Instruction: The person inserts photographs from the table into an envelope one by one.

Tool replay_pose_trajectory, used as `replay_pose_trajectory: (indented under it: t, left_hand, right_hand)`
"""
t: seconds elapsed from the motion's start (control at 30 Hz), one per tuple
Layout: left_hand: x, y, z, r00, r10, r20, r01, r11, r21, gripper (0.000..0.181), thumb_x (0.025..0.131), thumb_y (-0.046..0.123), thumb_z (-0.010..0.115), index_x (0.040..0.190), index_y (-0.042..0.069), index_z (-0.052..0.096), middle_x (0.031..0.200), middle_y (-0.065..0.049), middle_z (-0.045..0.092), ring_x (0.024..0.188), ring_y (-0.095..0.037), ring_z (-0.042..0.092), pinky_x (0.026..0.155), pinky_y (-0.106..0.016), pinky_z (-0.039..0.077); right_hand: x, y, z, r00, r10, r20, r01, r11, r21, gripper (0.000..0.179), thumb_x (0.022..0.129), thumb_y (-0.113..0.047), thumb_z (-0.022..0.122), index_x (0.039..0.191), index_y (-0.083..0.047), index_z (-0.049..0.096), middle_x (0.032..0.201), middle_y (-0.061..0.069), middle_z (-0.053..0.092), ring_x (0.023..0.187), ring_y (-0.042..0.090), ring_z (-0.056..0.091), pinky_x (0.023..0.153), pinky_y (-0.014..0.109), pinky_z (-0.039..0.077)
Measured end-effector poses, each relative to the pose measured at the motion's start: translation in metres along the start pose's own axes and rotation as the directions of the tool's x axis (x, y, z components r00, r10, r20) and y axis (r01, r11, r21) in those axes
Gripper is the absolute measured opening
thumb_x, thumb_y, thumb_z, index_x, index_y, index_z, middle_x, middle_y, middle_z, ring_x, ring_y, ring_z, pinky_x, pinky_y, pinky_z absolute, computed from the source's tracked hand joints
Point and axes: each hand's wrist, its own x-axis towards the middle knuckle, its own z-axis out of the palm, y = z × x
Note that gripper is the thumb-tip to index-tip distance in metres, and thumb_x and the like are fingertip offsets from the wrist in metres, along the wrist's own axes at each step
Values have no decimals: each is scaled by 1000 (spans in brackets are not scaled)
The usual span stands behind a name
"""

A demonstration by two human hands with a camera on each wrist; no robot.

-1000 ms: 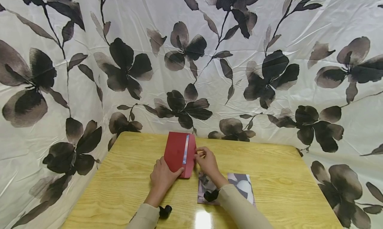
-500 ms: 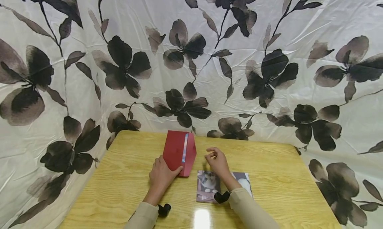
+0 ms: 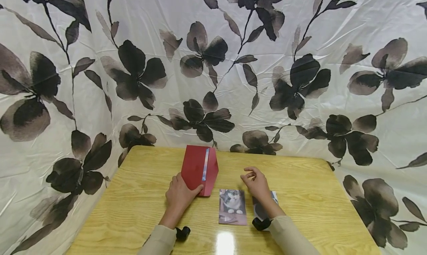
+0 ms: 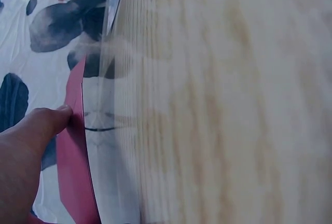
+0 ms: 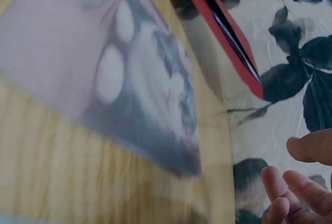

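My left hand [image 3: 180, 194] holds a red envelope [image 3: 194, 164] by its lower part, thumb over the flap side. A blue-and-white strip of something inside shows at the envelope's opening. In the left wrist view the thumb [image 4: 44, 125] presses on the red envelope [image 4: 75, 156]. My right hand [image 3: 258, 184] hovers with loosely bent fingers and nothing in them. Under its wrist lies a second picture card [image 3: 258, 210], partly covered by the arm. A cat photo [image 3: 232, 207] lies face up between the hands.
The yellow wood-grain table [image 3: 140, 210] ends at a floral cloth [image 3: 233, 80] hanging behind and at the sides. Each wrist wears a black camera; the left camera [image 3: 182, 234] sits near the sleeve.
My right hand has let go of the envelope's flap edge and moved right, over the second card, uncovering the cat photo. The left hand and envelope stay nearly in place.
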Motion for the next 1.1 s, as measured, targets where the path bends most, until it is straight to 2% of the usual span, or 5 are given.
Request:
replay_pose_trajectory:
  t: [0.23, 0.47, 0.67, 1.1]
  left_hand:
    - [0, 1, -1, 1000, -7, 8, 7, 1000, -5, 106, 77, 63, 89, 143, -8, 47, 119, -22, 60, 103, -37, 64, 77, -59, 60]
    - [2, 1, -1, 1000, -9, 17, 9, 1000, -1, 105, 76, 62, 89, 142, -8, 47, 119, -22, 60, 103, -37, 64, 78, -59, 59]
    - [2, 2, 0, 1000, -17, 25, 17, 1000, 5, 105, 77, 62, 89, 143, -8, 47, 119, -22, 60, 103, -37, 64, 78, -59, 59]
    - [3, 2, -1, 999, -22, 30, 22, 1000, -1, 103, 77, 62, 90, 141, -8, 49, 116, -22, 61, 100, -36, 63, 78, -58, 59]
  right_hand:
    - [-14, 10, -17, 1000, 19, 0, -19, 999, -34, 37, 100, -17, 78, 133, -3, 69, 97, 8, 72, 70, 16, 56, 63, 30, 47]
    - [-30, 19, -32, 999, 40, -5, -41, 997, -64, 38, 100, -16, 78, 134, -3, 68, 98, 8, 71, 66, 16, 55, 58, 30, 47]
    - [-44, 24, -46, 998, 61, -32, -64, 990, -123, 37, 99, -20, 79, 132, -4, 70, 100, 7, 71, 79, 18, 60, 69, 33, 49]
    - [-75, 43, -68, 987, 147, -62, -157, 970, -186, 38, 99, -23, 80, 130, -3, 70, 106, 8, 70, 89, 19, 59, 71, 31, 46]
